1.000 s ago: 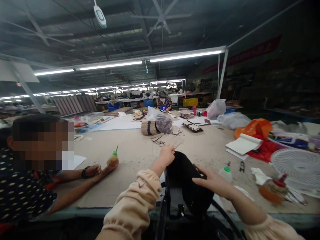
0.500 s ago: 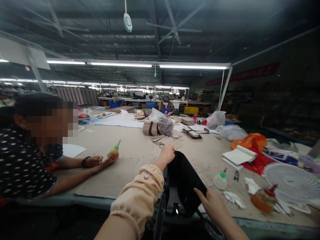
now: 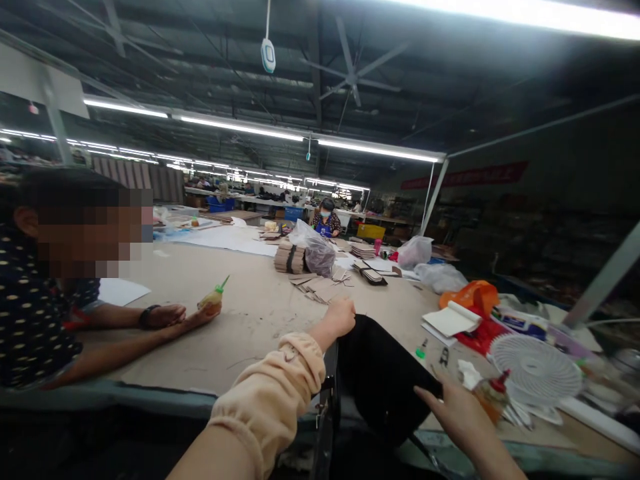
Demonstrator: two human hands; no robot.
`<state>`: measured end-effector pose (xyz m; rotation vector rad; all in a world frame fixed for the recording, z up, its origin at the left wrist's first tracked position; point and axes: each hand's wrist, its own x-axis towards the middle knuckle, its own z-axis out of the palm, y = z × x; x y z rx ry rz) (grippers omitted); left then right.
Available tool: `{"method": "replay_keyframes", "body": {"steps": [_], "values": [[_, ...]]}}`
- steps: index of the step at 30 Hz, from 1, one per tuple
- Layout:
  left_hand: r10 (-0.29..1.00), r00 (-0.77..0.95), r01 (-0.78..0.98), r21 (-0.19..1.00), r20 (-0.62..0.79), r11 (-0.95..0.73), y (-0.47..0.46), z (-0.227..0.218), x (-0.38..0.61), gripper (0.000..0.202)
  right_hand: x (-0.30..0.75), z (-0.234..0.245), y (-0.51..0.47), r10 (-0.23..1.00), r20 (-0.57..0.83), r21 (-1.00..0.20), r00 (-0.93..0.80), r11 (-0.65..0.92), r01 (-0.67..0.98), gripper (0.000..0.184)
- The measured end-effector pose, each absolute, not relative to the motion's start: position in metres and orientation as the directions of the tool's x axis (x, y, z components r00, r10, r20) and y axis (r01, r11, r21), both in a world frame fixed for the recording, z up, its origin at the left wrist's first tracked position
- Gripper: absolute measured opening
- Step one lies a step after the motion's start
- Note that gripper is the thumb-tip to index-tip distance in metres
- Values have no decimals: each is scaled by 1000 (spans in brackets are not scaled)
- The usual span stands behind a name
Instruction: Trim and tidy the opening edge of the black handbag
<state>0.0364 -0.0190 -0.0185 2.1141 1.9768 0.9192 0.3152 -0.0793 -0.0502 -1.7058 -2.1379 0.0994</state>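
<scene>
Both grips point(image 3: 341, 316) on black bag point(image 3: 380, 380)

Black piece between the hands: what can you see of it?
The black piece looks matte, like fabric or leather, with a broad face and a curved upper edge. It slopes down rightward by the near edge of the table. The left hand's grip is closed at its upper left; the right hand's grip touches its right edge. Its lowest part is too dark.

No lettering can be read: the red banner point(image 3: 465, 176) and blue-and-white package point(image 3: 521, 325) show blurred marks.
</scene>
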Motion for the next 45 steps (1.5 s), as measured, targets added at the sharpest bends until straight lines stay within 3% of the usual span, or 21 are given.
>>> {"method": "replay_keyframes", "body": {"steps": [3,7,12,16,21,28,34,40,45], "values": [[939,-2,878,449,344,-162,-16,-21,47,16,294,-44,-97,877,453,-174,-162,265,949,73],[935,38,895,404,354,-189,-15,-23,52,15,234,-26,-91,735,612,-158,-293,476,865,59],[914,86,915,332,397,-231,-19,-23,44,14,187,-23,-41,770,543,-185,-335,498,847,42],[911,87,897,366,402,-247,-22,-22,35,13,180,-30,-20,801,472,-222,-369,513,829,25],[919,105,874,405,381,-268,-23,-20,29,14,183,-31,-13,785,464,-237,-412,558,795,22],[947,82,766,588,311,-259,-33,-16,25,11,189,-35,-15,695,550,-156,-464,631,760,21],[985,90,526,832,150,-174,-51,-12,18,43,200,-37,-10,659,599,-138,-455,644,752,23],[990,-7,661,744,141,-101,-53,-14,22,24,207,-35,-6,657,602,-164,-454,658,735,28],[990,-37,663,744,136,-77,-48,-14,30,20,210,-37,-4,677,580,-191,-453,654,732,30]]}}
